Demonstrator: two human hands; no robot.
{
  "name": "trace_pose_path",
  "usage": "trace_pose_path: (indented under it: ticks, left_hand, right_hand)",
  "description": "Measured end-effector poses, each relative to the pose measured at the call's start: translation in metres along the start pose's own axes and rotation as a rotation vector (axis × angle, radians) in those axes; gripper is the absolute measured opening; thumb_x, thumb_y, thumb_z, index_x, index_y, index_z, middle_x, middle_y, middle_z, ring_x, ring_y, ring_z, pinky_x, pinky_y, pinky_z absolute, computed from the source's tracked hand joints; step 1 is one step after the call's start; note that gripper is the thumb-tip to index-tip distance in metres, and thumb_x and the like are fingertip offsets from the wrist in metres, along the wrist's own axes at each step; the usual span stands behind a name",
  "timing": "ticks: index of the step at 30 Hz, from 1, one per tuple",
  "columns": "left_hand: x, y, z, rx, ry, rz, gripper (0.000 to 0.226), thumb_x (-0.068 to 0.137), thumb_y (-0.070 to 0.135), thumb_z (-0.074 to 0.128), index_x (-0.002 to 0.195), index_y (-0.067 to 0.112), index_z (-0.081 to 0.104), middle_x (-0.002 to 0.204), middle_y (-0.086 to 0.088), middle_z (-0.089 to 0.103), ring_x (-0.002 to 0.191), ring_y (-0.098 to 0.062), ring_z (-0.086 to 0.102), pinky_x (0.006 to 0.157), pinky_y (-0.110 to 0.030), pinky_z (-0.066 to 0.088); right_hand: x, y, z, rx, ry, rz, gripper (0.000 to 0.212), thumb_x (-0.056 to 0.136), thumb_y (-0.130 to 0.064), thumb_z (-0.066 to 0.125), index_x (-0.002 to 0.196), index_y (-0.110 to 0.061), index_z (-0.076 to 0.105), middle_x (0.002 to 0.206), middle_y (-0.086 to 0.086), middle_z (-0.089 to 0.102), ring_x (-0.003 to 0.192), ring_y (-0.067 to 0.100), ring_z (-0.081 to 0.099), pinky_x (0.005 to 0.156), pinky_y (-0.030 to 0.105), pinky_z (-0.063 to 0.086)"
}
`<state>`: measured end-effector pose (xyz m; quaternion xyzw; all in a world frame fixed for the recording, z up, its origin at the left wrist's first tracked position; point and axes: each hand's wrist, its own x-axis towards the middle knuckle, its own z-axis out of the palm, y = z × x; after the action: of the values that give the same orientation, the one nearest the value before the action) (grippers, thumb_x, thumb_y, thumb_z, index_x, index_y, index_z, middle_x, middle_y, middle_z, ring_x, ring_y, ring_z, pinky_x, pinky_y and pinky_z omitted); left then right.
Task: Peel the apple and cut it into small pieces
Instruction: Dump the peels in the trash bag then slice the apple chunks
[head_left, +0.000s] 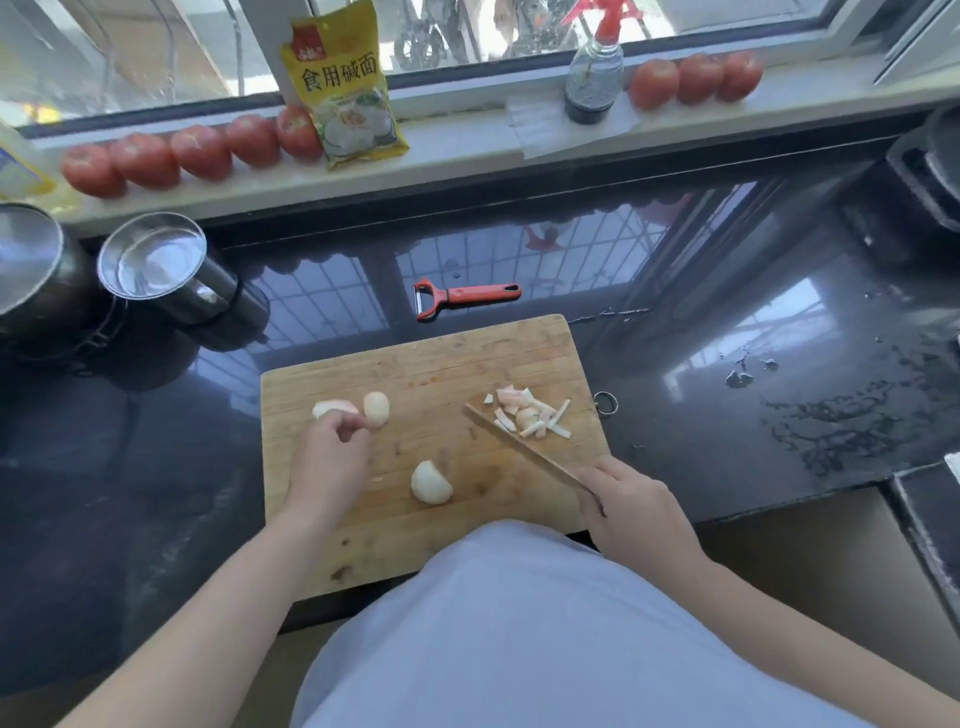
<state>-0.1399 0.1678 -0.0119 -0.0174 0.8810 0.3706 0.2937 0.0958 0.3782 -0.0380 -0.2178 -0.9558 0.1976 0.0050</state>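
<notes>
A wooden cutting board (426, 364) lies on the dark counter. On it are three peeled apple chunks: two at the left (376, 408) (328, 407) and one near the middle front (431, 483). A heap of small cut apple pieces (530, 413) lies at the board's right. My left hand (332, 457) reaches to the two left chunks, its fingertips curled at the right one. My right hand (631, 506) grips the knife (519, 447), whose blade points up-left and lies beside the heap of pieces.
A red peeler (465, 296) lies behind the board. Two steel pots (150, 260) stand at the left. Tomatoes (197, 150), a yellow bag (348, 88) and a spray bottle (595, 73) line the windowsill. Water drops (831, 415) wet the counter at right.
</notes>
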Motion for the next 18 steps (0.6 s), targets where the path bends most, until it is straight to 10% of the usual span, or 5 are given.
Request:
trace_pose_path:
  ticks: [6, 10, 14, 18]
  left_hand:
    - [-0.014, -0.044, 0.062, -0.123, -0.184, -0.25, 0.018, 0.095, 0.016, 0.07, 0.105, 0.017, 0.055, 0.105, -0.005, 0.066, 0.088, -0.028, 0.072, 0.084, -0.042, 0.059]
    - [-0.01, -0.04, 0.09, -0.084, -0.134, -0.258, 0.016, 0.091, 0.029, 0.069, 0.096, 0.022, 0.055, 0.103, -0.003, 0.07, 0.093, -0.028, 0.072, 0.088, -0.042, 0.056]
    - [0.0, -0.05, 0.1, -0.202, -0.147, -0.333, 0.032, 0.069, 0.045, 0.065, 0.093, 0.026, 0.055, 0.099, -0.005, 0.072, 0.087, -0.032, 0.074, 0.087, -0.047, 0.06]
    - [0.009, -0.062, 0.115, -0.289, -0.123, -0.322, 0.037, 0.063, 0.048, 0.065, 0.095, 0.03, 0.063, 0.096, 0.0, 0.075, 0.087, -0.028, 0.074, 0.083, -0.048, 0.061]
  right_hand:
    - [0.021, -0.03, -0.004, 0.095, -0.2, 0.083, 0.033, 0.094, -0.016, 0.053, 0.067, -0.021, 0.035, 0.06, -0.006, 0.04, 0.061, 0.026, 0.042, 0.059, 0.033, 0.03]
    - [0.022, -0.045, -0.001, -0.024, -0.254, -0.047, 0.023, 0.082, -0.007, 0.057, 0.072, -0.019, 0.04, 0.055, -0.005, 0.036, 0.046, 0.034, 0.044, 0.045, 0.038, 0.045]
    - [0.016, -0.039, 0.012, -0.046, -0.262, -0.103, 0.03, 0.085, -0.041, 0.03, 0.077, -0.021, 0.051, 0.053, -0.002, 0.043, 0.04, 0.033, 0.047, 0.041, 0.031, 0.039]
    - [0.014, -0.031, 0.021, -0.179, -0.31, -0.098, 0.026, 0.08, -0.017, 0.044, 0.099, -0.029, 0.057, 0.059, 0.0, 0.055, 0.048, 0.035, 0.054, 0.045, 0.041, 0.05]
